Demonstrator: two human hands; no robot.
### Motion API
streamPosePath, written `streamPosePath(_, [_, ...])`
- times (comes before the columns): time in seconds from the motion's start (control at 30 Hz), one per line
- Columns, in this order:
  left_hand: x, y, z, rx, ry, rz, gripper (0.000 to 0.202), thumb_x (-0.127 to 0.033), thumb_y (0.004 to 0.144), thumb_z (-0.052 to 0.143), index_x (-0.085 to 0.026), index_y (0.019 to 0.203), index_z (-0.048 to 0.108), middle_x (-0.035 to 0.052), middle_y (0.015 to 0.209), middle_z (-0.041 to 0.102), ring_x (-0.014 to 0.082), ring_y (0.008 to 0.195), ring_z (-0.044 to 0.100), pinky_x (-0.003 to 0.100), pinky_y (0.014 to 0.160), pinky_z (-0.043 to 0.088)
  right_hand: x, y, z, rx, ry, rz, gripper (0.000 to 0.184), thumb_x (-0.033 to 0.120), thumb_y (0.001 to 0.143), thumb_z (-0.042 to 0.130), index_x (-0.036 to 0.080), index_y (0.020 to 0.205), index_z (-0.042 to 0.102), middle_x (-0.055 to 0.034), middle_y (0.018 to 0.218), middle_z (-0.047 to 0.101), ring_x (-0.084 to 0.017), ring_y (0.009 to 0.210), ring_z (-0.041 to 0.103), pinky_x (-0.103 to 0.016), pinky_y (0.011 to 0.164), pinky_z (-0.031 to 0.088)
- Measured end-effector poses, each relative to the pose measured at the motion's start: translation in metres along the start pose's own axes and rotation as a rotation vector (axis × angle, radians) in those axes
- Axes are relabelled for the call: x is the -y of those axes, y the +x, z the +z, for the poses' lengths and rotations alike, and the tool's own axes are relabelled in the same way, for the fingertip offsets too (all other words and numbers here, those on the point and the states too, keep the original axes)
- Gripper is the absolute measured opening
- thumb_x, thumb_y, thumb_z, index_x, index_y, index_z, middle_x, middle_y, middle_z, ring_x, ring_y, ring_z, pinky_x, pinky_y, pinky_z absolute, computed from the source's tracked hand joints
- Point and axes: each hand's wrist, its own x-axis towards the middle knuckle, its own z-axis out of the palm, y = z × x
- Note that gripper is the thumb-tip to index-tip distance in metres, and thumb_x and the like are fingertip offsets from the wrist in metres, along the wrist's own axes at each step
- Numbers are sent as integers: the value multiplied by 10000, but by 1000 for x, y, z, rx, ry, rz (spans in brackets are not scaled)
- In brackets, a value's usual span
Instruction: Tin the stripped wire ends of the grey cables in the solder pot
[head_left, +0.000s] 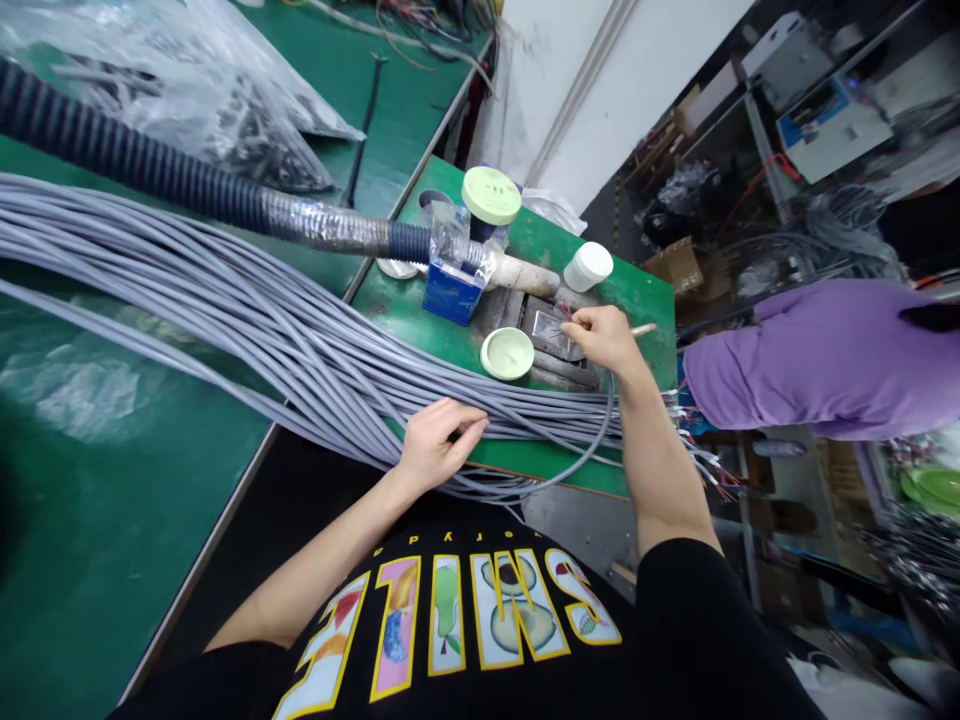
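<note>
A thick bundle of grey cables (225, 300) runs from the left across the green bench (135, 480) to a small green table (637, 290). My left hand (439, 440) rests on the bundle near its front edge, fingers curled and pinching at a cable. My right hand (604, 335) is closed on the end of one grey cable (592, 440), which loops down from it. It holds the stripped coloured wire tips over a small metal pot (551, 330) set in the table.
A ribbed dark hose (135, 165) ends at the pot. Beside it stand a blue box (450, 290), a pale green lid (508, 353), a green-lidded jar (491, 195) and a white jar (589, 265). A person in purple (817, 360) is at right. Plastic bags (187, 90) lie at back left.
</note>
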Motion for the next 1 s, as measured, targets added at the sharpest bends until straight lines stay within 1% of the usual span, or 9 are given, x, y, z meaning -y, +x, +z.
streamPosePath(0.07, [0,0,0,-1,4,-1,76,-210,837,587,-177,827,654,9,635,637,108,578,550,235,571,442,15,-9,-5,5,46,-93,310,333,788,509,156,556,612,-1,536,536,-120,539,434,-263,539,254])
streamPosePath(0.13, [0,0,0,-4,6,2,74,-210,836,588,-176,820,652,11,638,638,109,577,550,238,571,441,30,-16,-4,31,41,-167,301,322,794,506,158,564,612,-1,549,549,-117,536,429,-264,535,242])
streamPosePath(0.3, [1,-1,1,-5,8,7,72,-206,837,586,-176,823,650,9,637,625,110,582,539,237,575,431,60,-19,11,114,-133,-239,254,293,822,486,175,721,686,-52,752,691,-164,670,561,-272,568,275])
streamPosePath(0.43, [3,-3,1,-2,-4,2,63,-198,835,590,-178,837,650,2,634,605,110,590,531,235,584,426,72,-16,21,165,-250,-271,299,297,864,436,184,850,713,-93,880,723,-213,773,628,-281,609,334])
streamPosePath(0.6, [4,-4,2,-2,-16,6,49,-185,826,601,-175,840,647,-4,629,589,107,589,519,233,587,415,77,-16,27,185,-304,-250,338,306,887,406,172,906,715,-137,922,723,-241,811,644,-293,639,372])
streamPosePath(0.7, [4,-5,2,-3,-16,10,44,-179,825,603,-174,836,645,-3,631,594,106,590,519,233,589,415,74,-17,22,181,-291,-239,318,302,876,425,173,905,715,-128,930,723,-230,807,636,-285,629,361])
streamPosePath(0.77, [3,-5,2,-2,-17,15,44,-180,825,603,-173,837,644,2,641,606,107,593,524,233,591,419,67,-17,15,153,-247,-230,305,308,863,445,172,872,718,-106,888,723,-208,770,621,-276,611,340])
streamPosePath(0.9, [3,-4,1,-2,-19,22,42,-179,824,605,-169,835,644,6,649,619,105,594,529,230,591,421,37,-10,1,36,-157,-106,292,329,831,486,164,755,713,-58,726,695,-168,650,562,-272,569,292])
streamPosePath(1.0, [2,-2,1,-5,-16,23,44,-181,826,603,-168,830,645,7,647,621,104,592,528,230,589,422,10,2,3,-10,-151,30,278,332,810,510,161,719,709,-55,699,684,-175,655,562,-270,573,296])
